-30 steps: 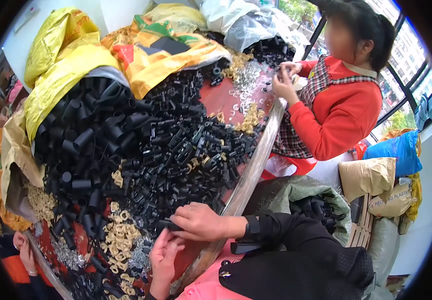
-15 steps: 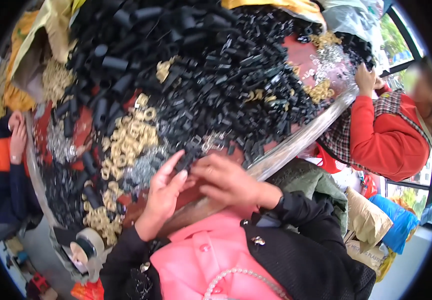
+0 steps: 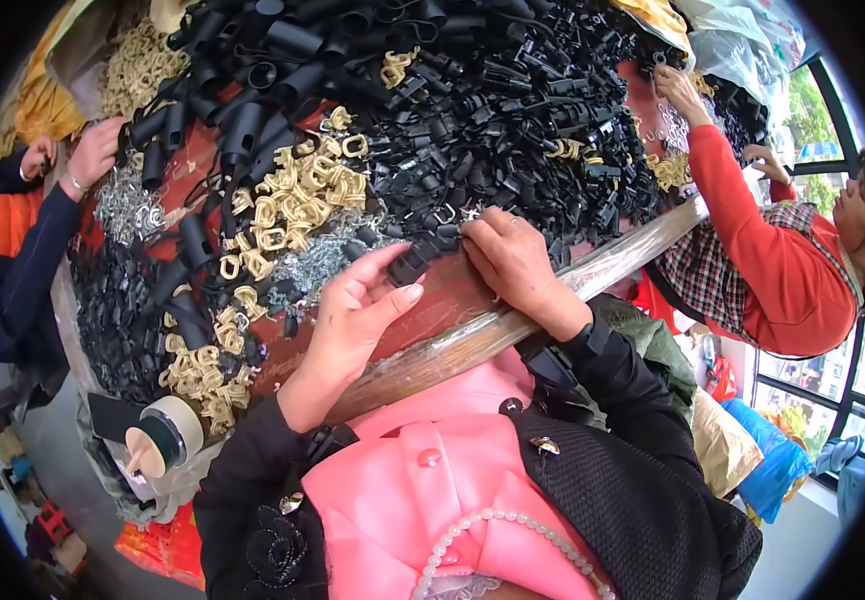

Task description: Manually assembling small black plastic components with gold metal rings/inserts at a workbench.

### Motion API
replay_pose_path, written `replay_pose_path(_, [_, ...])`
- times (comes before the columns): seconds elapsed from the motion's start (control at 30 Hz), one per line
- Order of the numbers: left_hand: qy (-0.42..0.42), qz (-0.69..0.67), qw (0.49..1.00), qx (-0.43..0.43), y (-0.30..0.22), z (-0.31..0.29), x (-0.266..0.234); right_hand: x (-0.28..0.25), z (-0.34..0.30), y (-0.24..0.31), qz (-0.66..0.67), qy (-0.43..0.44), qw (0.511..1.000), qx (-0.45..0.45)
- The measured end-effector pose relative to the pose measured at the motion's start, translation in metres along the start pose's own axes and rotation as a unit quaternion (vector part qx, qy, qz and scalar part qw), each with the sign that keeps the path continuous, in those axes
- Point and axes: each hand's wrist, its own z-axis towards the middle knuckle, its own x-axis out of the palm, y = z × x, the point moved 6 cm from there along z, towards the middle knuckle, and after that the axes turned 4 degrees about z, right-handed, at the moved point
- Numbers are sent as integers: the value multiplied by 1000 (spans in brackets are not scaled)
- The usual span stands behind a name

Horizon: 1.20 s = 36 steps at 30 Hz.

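The left hand (image 3: 350,318), bare and in the centre of the frame, pinches a small, black, blocky plastic part (image 3: 412,265) between its thumb and fingers. The right hand (image 3: 518,265), just right of centre, has its fingers curled toward the right end of that part; its thumb is hidden, so I cannot tell whether it pinches anything. Both hands are over a red tabletop (image 3: 444,302) with a pale wooden edge (image 3: 442,362) slanting up toward the right of the frame. Just left of the part lies a loose pile of small, silvery metal pieces (image 3: 304,272), and above that a heap of glossy, gold-coloured open loops (image 3: 302,195). A broad mass of small, black plastic fittings (image 3: 512,120) fills the upper middle, with larger, black hollow tubes (image 3: 292,40) at the upper left. At the left edge of the frame, a co-worker's hand (image 3: 95,152) reaches in from a navy sleeve (image 3: 37,245). At the upper right, another person's hand (image 3: 682,95), in a red knitted sleeve (image 3: 727,205), reaches over the table. A thick, cream-coloured roll with a dark band (image 3: 185,420) sits at the lower left.
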Motion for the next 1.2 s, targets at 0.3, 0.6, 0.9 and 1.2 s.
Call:
replay_pose_path(0.3, [34, -110, 989, -88, 6, -8, -8, -9, 7, -4, 126, 65, 990, -9])
replay_pose_path(0.6, [48, -124, 985, -112, 11, -13, -9, 5, 27, -5, -48, 11, 999, -3])
replay_pose_path(0.9, [47, -143, 981, -124, 10, -16, -7, 0, 22, -6, -22, -2, 1000, 10])
replay_pose_path(1.2, [70, -163, 976, -128, 10, -18, -5, 7, 19, -1, -78, 53, 996, -2])
